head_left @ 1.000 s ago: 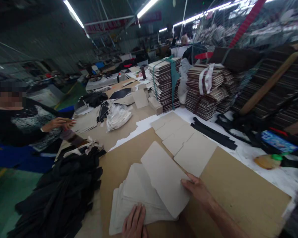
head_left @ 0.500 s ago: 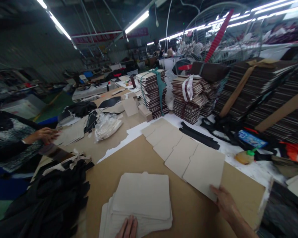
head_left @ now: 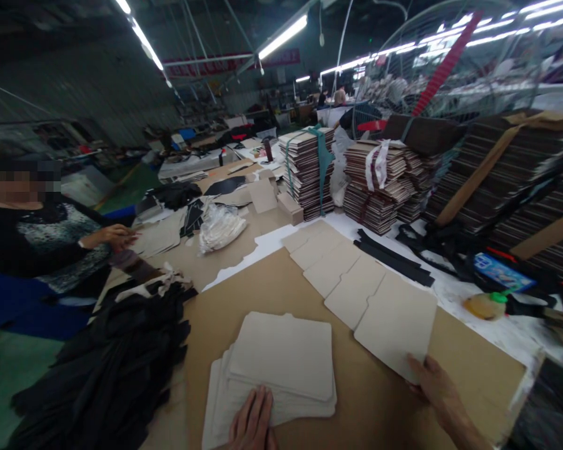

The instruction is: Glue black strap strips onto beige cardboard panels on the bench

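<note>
On the bench (head_left: 272,294) I'm laying a card (head_left: 396,322) at the row's (head_left: 331,265) end, right hand (head_left: 438,390) holding its corner, left hand (head_left: 253,422) lying flat on the stack (head_left: 281,356); next, I judge, calls for peeling one sheet.

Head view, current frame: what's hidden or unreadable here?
Head view only:
- Left hand: palm and wrist cut off by the bottom edge.
- Right hand on the end grey card panel: it covers the corner, so pinch or press is unclear.
- Stack of grey card panels: count too fine.
- Blue packet, red banner: print blurred, too small.
</note>
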{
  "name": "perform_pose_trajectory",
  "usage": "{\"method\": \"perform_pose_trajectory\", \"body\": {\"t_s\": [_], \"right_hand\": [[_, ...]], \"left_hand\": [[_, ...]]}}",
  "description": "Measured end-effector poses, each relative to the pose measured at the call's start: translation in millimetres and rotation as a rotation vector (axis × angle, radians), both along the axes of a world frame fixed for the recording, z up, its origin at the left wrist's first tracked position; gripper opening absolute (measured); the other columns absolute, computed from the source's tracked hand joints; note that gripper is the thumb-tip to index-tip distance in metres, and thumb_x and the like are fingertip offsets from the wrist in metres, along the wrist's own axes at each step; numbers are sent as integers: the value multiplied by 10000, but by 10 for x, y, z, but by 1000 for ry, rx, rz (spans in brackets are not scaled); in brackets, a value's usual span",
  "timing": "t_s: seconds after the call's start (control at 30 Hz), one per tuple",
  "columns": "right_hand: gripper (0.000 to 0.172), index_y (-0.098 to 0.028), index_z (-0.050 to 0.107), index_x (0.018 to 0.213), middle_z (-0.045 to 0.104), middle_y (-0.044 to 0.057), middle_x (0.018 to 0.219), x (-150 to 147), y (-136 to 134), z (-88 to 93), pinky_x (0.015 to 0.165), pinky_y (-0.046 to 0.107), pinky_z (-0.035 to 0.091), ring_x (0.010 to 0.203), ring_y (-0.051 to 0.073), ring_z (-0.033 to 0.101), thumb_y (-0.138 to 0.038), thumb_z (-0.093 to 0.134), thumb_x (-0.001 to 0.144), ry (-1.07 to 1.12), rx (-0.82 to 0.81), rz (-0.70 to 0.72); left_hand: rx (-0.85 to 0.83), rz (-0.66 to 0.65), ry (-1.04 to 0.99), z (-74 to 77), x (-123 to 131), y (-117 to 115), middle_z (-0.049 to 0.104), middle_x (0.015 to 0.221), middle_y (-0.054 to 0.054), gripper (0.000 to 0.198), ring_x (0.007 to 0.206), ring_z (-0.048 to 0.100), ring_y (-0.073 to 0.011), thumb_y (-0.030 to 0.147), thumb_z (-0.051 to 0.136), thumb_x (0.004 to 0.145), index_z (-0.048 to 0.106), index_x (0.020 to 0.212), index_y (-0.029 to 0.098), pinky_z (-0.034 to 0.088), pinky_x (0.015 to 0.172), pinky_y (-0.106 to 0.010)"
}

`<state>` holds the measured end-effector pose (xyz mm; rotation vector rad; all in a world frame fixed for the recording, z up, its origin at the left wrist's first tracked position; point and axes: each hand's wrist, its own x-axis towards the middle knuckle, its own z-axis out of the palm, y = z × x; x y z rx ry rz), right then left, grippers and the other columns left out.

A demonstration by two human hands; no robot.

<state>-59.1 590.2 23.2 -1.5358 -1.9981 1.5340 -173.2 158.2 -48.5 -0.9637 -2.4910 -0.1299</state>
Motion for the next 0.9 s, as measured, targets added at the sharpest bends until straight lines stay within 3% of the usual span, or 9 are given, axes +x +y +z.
{"method": "perform_pose_trajectory", "body": {"t_s": [0.1, 0.17, 0.27, 0.33, 0.37, 0.43, 0.53, 0.77, 0.9], "right_hand": [[636, -149, 523, 1223, 660, 208, 995, 121, -151, 93, 806, 568, 540, 919, 400, 677, -615, 486, 792, -227, 497, 185], [680, -162, 446, 1341, 610, 220, 1164, 59, -313, 161, 852, 569, 524, 1017, 397, 651, -624, 427, 842, -238, 615, 264], [524, -196, 500, 1297, 571, 167, 1280, -345, -668, 231, 879, 471, 533, 1042, 310, 643, -536, 335, 934, -194, 705, 617], [453, -171, 537, 1277, 548, 159, 1347, -763, -936, 230, 1012, 414, 472, 1192, 278, 573, -431, 343, 961, -132, 855, 994], [469, -149, 529, 1303, 531, 164, 1382, -983, -1054, 215, 1088, 418, 408, 1277, 292, 508, -423, 420, 938, -120, 885, 1053], [559, -109, 502, 1349, 507, 197, 1423, -1380, -1228, 172, 1123, 477, 346, 1341, 345, 433, -414, 553, 884, -163, 920, 1103], [601, -99, 561, 1271, 575, 210, 1336, -1727, -1335, 137, 1081, 506, 356, 1285, 383, 469, -430, 694, 788, -233, 932, 1169], [321, -163, 606, 1046, 613, 165, 1205, -1623, -1490, 221, 949, 447, 422, 1154, 336, 533, -360, 691, 807, -271, 945, 1241], [533, -148, 546, 1191, 559, 184, 1288, -1647, -1570, 178, 950, 452, 421, 1186, 352, 513, -435, 722, 778, -292, 936, 1183]], "left_hand": [[10, 50, -131, 144, 146, 66, 530, 1497, -22, 747, 1368, 464, -226, 76, 477, 822, 335, 1539, 232, 411, 1070, -413], [15, 77, -241, 200, 208, 105, 483, 1535, -9, 714, 1411, 405, -227, 67, 477, 817, 398, 1507, 236, 371, 1119, -427], [51, 108, -379, 227, 245, 122, 428, 1573, 0, 708, 1435, 363, -236, 99, 492, 833, 383, 1514, 260, 341, 1148, -445], [74, 104, -430, 232, 256, 116, 411, 1583, -5, 712, 1450, 338, -246, 116, 498, 843, 361, 1526, 267, 325, 1162, -463], [83, 100, -443, 235, 259, 113, 406, 1586, -7, 715, 1458, 324, -248, 115, 495, 846, 353, 1530, 269, 318, 1167, -471], [99, 99, -461, 242, 263, 111, 399, 1590, -4, 719, 1467, 307, -248, 111, 489, 849, 343, 1534, 275, 311, 1174, -483], [115, 101, -486, 253, 264, 114, 385, 1598, 1, 726, 1467, 306, -245, 119, 502, 846, 340, 1535, 283, 311, 1179, -486], [130, 101, -539, 283, 282, 115, 356, 1611, 32, 749, 1473, 295, -242, 123, 500, 844, 311, 1544, 309, 300, 1190, -492], [133, 104, -552, 294, 279, 110, 342, 1617, 45, 752, 1472, 294, -236, 140, 506, 844, 305, 1547, 313, 304, 1191, -480]]}}
